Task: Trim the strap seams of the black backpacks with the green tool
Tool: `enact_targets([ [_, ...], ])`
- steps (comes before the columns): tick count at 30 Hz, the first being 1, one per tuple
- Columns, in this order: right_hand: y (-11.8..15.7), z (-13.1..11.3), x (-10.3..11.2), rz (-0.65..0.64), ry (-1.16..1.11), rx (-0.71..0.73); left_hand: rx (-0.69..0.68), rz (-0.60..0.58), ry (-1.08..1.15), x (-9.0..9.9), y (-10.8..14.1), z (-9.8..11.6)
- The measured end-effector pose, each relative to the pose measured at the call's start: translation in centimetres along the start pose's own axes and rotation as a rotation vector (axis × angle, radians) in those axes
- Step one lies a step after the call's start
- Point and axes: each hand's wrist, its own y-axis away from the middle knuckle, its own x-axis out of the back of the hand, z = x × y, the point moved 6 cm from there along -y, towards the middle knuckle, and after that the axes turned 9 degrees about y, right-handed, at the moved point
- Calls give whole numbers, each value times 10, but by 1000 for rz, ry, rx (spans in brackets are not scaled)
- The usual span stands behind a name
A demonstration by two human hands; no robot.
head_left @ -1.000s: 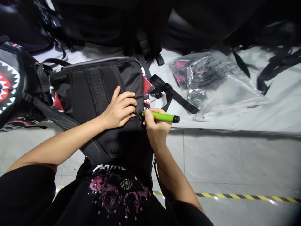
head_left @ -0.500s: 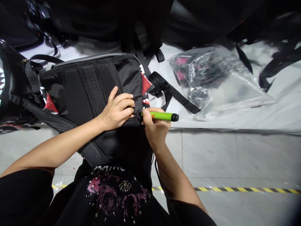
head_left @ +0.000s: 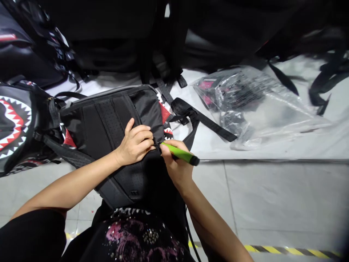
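— So, what has just changed under your hands?

— You've tipped the green marker in your right hand: half a second ago it lay nearly level across your view, and now its black back end slants down toward you. Your fingers are still closed round the barrel. Its front end stays by the fingertips of your left hand, at the right side edge of the black backpack, so I'd judge you're on the same spot from a new angle. Whether the point touches the fabric I can't tell; it's too dark there

— And your left hand?

— It lies back-up on the backpack, fingers fanned and bent onto the panel, much as before. Your thumb is mostly hidden, so I can't say if you're pinching fabric. The backpack lies back panel up, partly on the table and reaching past its front edge toward you

— What else is about you?

— Your table has a white cover. A loose black strap trails across it, and near that lies a crumpled clear plastic bag, showing dark and pink. At your left sits a shark-print bag; dark bags crowd the far side. Below are pale floor tiles and yellow-and-black tape
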Motion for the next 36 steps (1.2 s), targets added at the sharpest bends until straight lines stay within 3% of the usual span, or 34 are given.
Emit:
enact_targets([
  [4, 4, 6, 3, 9, -13, 37, 4, -32, -24, 10, -7, -1],
  [6, 8, 11, 5, 17, -46, 66, -45, -186, -43, 18, -19, -4],
  [9, 15, 17, 6, 13, -75, 113, -81, -523, -157, 35, -40, -16],
  [11, 18, 18, 7, 30, -73, 134, -54, -627, -280, 50, -51, -28],
  [13, 19, 15, 8, 58, -58, 178, -103, -584, -369, 61, -53, -32],
  [16, 20, 7, 9, 79, -52, 263, -223, -320, -393, 70, -35, -28],
  [19, 21, 0, 9, 54, -115, 350, -195, -100, -390, 74, -8, -32],
  [21, 20, -1, 8, 38, -139, 368, -161, -79, -377, 73, 2, -37],
  [26, 16, 1, 5, 69, -106, 346, -93, -226, -350, 70, -16, -34],
  [30, 16, -1, -1, 82, -71, 364, 2, -498, -347, 58, -45, -23],
  [33, 19, -2, -2, 81, -75, 340, 4, -691, -242, 44, -52, -15],
  [36, 21, 3, 0, 65, -134, 226, 0, -698, -129, 40, -49, -12],
])
